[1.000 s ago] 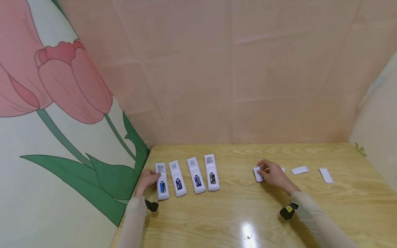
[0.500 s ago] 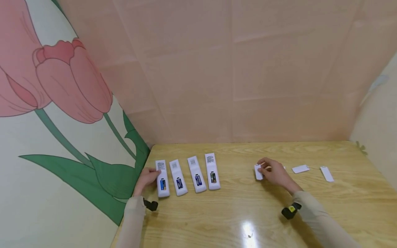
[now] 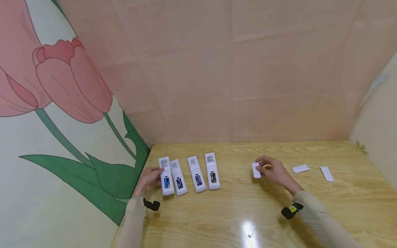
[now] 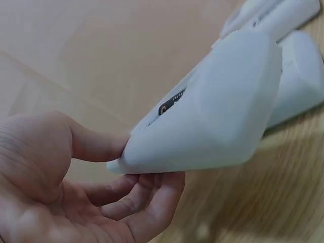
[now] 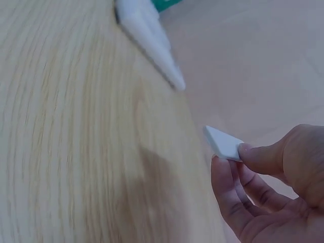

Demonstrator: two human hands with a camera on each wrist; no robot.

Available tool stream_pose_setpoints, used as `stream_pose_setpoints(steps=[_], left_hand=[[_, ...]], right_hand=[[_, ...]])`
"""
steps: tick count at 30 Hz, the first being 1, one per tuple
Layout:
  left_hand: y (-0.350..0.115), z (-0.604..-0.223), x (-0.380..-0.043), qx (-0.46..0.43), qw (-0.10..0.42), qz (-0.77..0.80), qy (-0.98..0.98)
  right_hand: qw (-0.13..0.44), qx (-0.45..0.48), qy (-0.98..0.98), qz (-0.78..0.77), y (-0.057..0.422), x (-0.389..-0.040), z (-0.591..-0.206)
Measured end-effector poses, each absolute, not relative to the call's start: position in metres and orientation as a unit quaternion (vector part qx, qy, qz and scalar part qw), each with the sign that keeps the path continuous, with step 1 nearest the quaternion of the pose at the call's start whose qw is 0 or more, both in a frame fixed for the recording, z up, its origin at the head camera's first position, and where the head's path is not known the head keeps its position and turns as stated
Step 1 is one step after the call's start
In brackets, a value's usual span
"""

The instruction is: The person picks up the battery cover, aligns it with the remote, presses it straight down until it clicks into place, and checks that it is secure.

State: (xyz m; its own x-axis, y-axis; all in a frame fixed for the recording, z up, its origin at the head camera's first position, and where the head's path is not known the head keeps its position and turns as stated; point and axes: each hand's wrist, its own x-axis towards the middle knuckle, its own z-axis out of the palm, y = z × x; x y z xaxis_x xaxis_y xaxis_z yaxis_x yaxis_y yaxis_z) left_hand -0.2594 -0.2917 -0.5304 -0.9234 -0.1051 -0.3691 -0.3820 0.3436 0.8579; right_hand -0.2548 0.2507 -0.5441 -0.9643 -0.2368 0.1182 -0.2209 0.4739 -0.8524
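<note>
The left hand grips the leftmost remote by its left edge, thumb on top and fingers underneath; the left wrist view shows that edge raised from the table. The remote's back faces up. Its long axis runs away from the person, far end slightly left, with the uncovered bay and its battery in the near half.

The right hand pinches a cover between thumb and fingers, clear of the table. The cover projects left of the fingertips, toward the remotes. In the head view its long axis is roughly parallel to that of the gripped remote.

Governing relation: the bay lies well to the left of the cover and slightly nearer the person. The left hand is adjacent to the bay; the right hand is well apart from it. Between them lie the second remote, third remote and fourth remote. The gripped remote is just beside the second; contact between the two cannot be confirmed.

Two loose covers lie right of the right hand.
</note>
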Motion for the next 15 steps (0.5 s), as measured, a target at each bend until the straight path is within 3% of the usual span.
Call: stream_pose_setpoints(steps=[15], left_hand=[[-0.264, -0.520, -0.261, -0.124, 0.132, 0.588, 0.788]], right_hand=[[0.038, -0.105, 0.825, -0.554, 0.246, -0.243, -0.526]])
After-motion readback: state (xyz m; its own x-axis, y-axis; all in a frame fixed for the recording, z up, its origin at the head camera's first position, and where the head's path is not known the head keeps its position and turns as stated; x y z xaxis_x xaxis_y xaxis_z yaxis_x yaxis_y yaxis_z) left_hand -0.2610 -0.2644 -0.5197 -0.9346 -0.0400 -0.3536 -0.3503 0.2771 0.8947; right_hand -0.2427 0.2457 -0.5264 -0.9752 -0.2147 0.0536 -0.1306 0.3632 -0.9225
